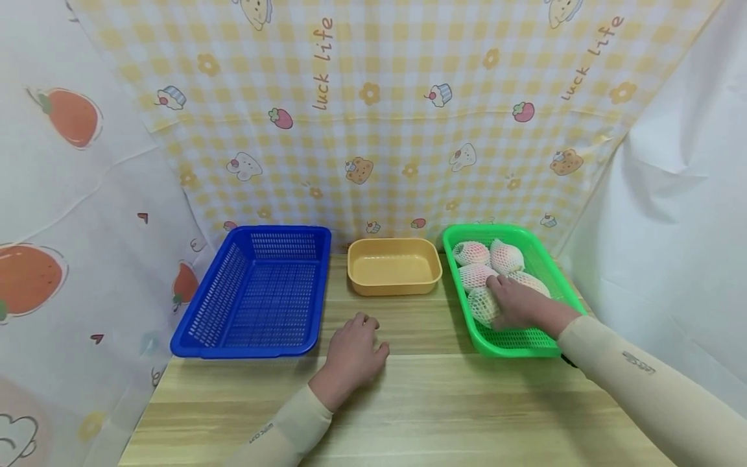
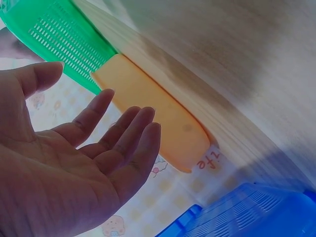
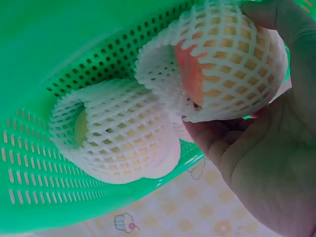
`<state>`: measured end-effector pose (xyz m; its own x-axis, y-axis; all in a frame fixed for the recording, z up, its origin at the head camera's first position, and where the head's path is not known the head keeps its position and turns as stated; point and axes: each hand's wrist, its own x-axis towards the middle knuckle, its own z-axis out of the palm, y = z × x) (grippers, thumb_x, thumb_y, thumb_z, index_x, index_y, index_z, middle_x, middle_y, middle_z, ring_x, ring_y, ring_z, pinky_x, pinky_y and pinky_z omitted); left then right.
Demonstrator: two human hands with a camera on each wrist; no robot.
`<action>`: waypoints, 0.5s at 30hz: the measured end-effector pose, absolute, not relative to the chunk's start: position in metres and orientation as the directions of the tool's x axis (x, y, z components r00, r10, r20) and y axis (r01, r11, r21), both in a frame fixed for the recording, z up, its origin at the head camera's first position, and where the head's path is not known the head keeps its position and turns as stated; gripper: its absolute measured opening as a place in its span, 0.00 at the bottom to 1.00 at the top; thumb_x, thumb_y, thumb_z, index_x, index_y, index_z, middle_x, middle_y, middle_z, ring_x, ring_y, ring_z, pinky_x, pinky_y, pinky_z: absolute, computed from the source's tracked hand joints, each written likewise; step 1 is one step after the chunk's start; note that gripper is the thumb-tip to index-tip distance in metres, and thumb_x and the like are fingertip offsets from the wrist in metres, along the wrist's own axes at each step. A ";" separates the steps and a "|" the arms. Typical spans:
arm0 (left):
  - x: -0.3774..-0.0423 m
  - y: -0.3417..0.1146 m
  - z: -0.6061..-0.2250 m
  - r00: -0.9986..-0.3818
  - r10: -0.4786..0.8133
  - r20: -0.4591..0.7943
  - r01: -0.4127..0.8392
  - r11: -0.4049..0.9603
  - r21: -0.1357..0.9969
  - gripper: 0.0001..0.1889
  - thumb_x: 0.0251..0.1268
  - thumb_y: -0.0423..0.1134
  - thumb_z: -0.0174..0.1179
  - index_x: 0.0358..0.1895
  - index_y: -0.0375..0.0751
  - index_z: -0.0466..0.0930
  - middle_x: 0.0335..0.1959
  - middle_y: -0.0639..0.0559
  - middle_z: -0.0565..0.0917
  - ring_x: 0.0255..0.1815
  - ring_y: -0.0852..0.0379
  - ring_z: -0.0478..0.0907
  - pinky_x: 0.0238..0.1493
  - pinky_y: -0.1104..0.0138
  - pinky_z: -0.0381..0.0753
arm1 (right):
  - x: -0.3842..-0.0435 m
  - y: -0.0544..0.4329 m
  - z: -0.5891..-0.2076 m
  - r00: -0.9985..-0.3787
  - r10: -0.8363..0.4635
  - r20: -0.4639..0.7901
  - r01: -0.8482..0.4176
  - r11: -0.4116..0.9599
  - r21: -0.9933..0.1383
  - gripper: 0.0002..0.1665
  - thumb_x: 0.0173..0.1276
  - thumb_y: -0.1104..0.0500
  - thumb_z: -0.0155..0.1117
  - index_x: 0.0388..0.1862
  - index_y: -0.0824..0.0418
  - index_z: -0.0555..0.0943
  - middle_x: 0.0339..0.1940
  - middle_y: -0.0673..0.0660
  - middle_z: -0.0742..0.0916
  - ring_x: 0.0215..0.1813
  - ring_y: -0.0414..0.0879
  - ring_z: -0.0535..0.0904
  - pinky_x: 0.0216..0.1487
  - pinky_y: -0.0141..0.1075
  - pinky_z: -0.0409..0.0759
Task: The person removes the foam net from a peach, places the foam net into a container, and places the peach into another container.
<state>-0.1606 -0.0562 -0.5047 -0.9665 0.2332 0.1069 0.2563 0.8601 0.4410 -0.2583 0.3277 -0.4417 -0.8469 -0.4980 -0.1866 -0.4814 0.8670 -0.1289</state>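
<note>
A yellow and white checked cloth (image 1: 379, 84) hangs at the far side, behind a wood bench (image 1: 408, 408). On the bench, a blue basket (image 1: 245, 351) sits on the left, a yellow tub (image 1: 393, 287) in the far middle, and a green basket (image 1: 513, 352) on the right. The right hand (image 1: 516, 305) grips a netted fruit (image 3: 227, 69) inside the green basket, with the thumb on one side and fingers on the other. Other netted fruits (image 1: 508, 257) lie close by. The left hand (image 1: 355, 353) holds nothing; its fingers are loose and a bit bent, just right of the blue basket.

To do this well, I think the right hand should hug the fruit softly, since a hard squeeze could bruise it. Keep the net (image 3: 266, 74) from slipping off, lift straight up, and try not to bump the other netted fruits
</note>
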 end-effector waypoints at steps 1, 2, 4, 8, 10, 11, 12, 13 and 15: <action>-0.161 -0.056 -0.505 -0.966 0.233 0.108 0.257 0.860 0.441 0.20 0.73 0.48 0.69 0.58 0.37 0.86 0.56 0.43 0.83 0.55 0.41 0.84 0.56 0.43 0.84 | -0.258 0.327 -0.441 -0.848 -0.501 -0.172 -0.483 0.865 -0.137 0.39 0.55 0.52 0.83 0.57 0.66 0.70 0.41 0.57 0.75 0.40 0.51 0.72 0.38 0.45 0.77; -0.161 -0.057 -0.505 -0.967 0.232 0.109 0.256 0.860 0.441 0.20 0.73 0.48 0.69 0.58 0.37 0.86 0.56 0.43 0.83 0.55 0.41 0.84 0.56 0.44 0.84 | -0.257 0.327 -0.440 -0.850 -0.503 -0.158 -0.485 0.863 -0.142 0.40 0.55 0.53 0.82 0.58 0.66 0.70 0.42 0.57 0.76 0.41 0.51 0.72 0.39 0.45 0.77; -0.161 -0.057 -0.505 -0.966 0.234 0.112 0.259 0.860 0.440 0.20 0.73 0.48 0.69 0.58 0.37 0.86 0.56 0.43 0.83 0.55 0.41 0.84 0.56 0.44 0.84 | -0.256 0.327 -0.437 -0.855 -0.502 -0.132 -0.483 0.862 -0.152 0.41 0.53 0.54 0.82 0.60 0.67 0.71 0.43 0.57 0.76 0.42 0.51 0.72 0.39 0.45 0.76; -0.161 -0.058 -0.505 -0.964 0.238 0.119 0.266 0.862 0.432 0.20 0.73 0.49 0.69 0.58 0.37 0.86 0.55 0.43 0.83 0.54 0.41 0.84 0.55 0.44 0.84 | -0.254 0.327 -0.430 -0.863 -0.496 -0.099 -0.476 0.863 -0.169 0.43 0.54 0.54 0.81 0.64 0.68 0.71 0.45 0.58 0.77 0.42 0.51 0.71 0.39 0.44 0.76; -0.161 -0.059 -0.505 -0.963 0.239 0.124 0.269 0.863 0.428 0.20 0.73 0.49 0.69 0.57 0.37 0.86 0.55 0.43 0.83 0.54 0.41 0.84 0.55 0.45 0.85 | -0.252 0.326 -0.427 -0.866 -0.493 -0.085 -0.474 0.863 -0.178 0.45 0.55 0.54 0.81 0.67 0.69 0.71 0.46 0.59 0.78 0.42 0.51 0.71 0.38 0.44 0.76; -0.161 -0.059 -0.505 -0.963 0.238 0.126 0.269 0.864 0.426 0.20 0.73 0.49 0.69 0.57 0.38 0.86 0.55 0.43 0.83 0.54 0.41 0.84 0.54 0.45 0.85 | -0.251 0.326 -0.425 -0.866 -0.494 -0.078 -0.475 0.861 -0.184 0.46 0.55 0.54 0.82 0.68 0.70 0.71 0.46 0.59 0.78 0.42 0.51 0.71 0.38 0.44 0.76; -0.161 -0.060 -0.505 -0.963 0.238 0.127 0.270 0.863 0.426 0.20 0.73 0.49 0.69 0.57 0.38 0.86 0.55 0.43 0.83 0.54 0.41 0.84 0.54 0.45 0.85 | -0.250 0.326 -0.424 -0.866 -0.496 -0.069 -0.477 0.859 -0.188 0.48 0.55 0.54 0.82 0.69 0.70 0.71 0.47 0.60 0.78 0.42 0.51 0.71 0.38 0.44 0.76; -0.161 -0.060 -0.505 -0.963 0.238 0.127 0.269 0.864 0.426 0.20 0.73 0.50 0.69 0.57 0.38 0.86 0.55 0.43 0.84 0.54 0.42 0.84 0.54 0.45 0.85 | -0.250 0.326 -0.423 -0.867 -0.495 -0.060 -0.477 0.858 -0.191 0.48 0.55 0.53 0.82 0.70 0.71 0.70 0.47 0.60 0.78 0.42 0.50 0.71 0.39 0.44 0.76; -0.161 -0.061 -0.505 -0.963 0.237 0.128 0.269 0.862 0.429 0.21 0.73 0.49 0.69 0.58 0.37 0.86 0.55 0.42 0.84 0.54 0.41 0.84 0.54 0.45 0.85 | -0.248 0.325 -0.421 -0.872 -0.488 -0.046 -0.471 0.860 -0.199 0.49 0.55 0.54 0.82 0.71 0.70 0.70 0.47 0.60 0.79 0.41 0.50 0.71 0.38 0.43 0.76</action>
